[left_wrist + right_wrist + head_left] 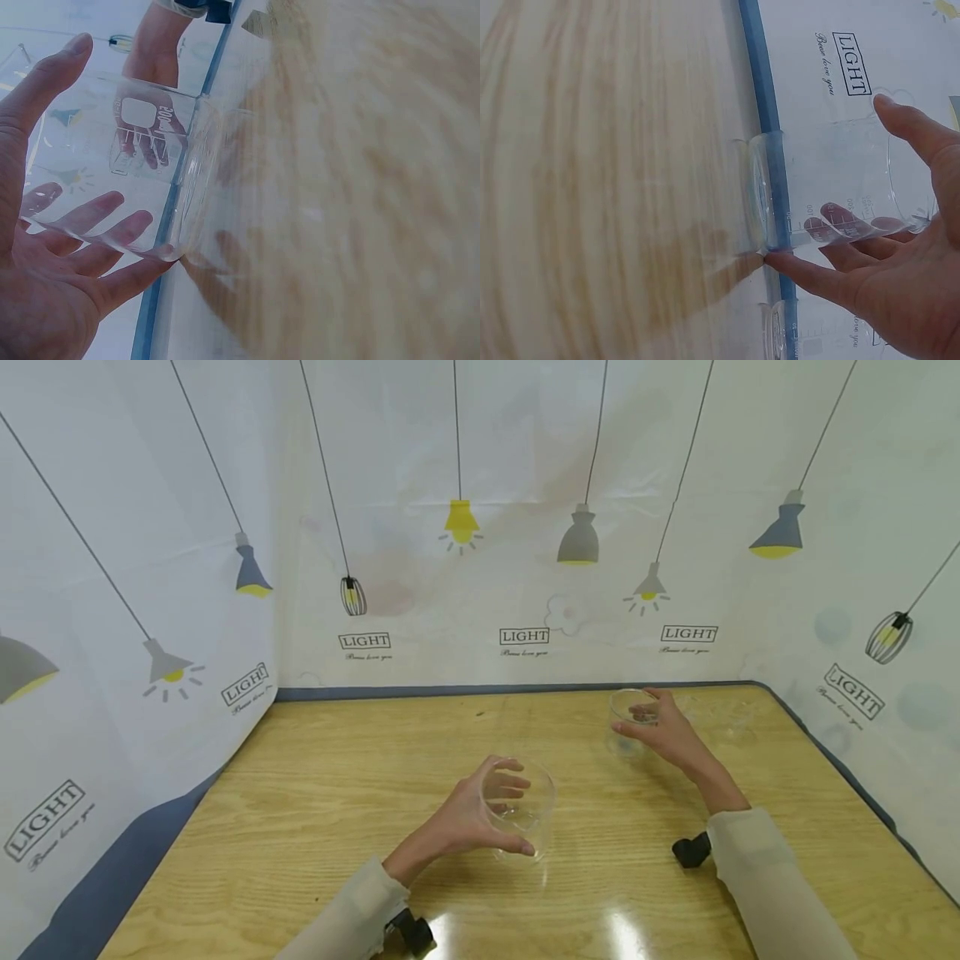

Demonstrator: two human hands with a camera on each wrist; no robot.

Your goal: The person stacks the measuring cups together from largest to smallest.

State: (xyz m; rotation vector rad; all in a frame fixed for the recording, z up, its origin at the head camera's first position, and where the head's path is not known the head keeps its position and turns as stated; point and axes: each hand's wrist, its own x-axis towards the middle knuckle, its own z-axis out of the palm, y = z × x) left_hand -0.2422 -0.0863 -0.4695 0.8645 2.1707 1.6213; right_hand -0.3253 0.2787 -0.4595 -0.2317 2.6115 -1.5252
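Note:
My left hand is curled round a clear glass beaker standing upright near the middle of the table. In the left wrist view, white print and graduation lines show on this beaker, and the left fingers lie along its side, the little finger by its base. Farther back and to the right, my right hand is round a second clear beaker. The right wrist view shows this graduated beaker with its base at the table, the right thumb on one side and fingers on the other.
More clear glassware stands at the back right corner, beyond the right hand. Part of another beaker shows low in the right wrist view. A white lamp-printed sheet with a blue edge encloses the wooden table at the back and sides.

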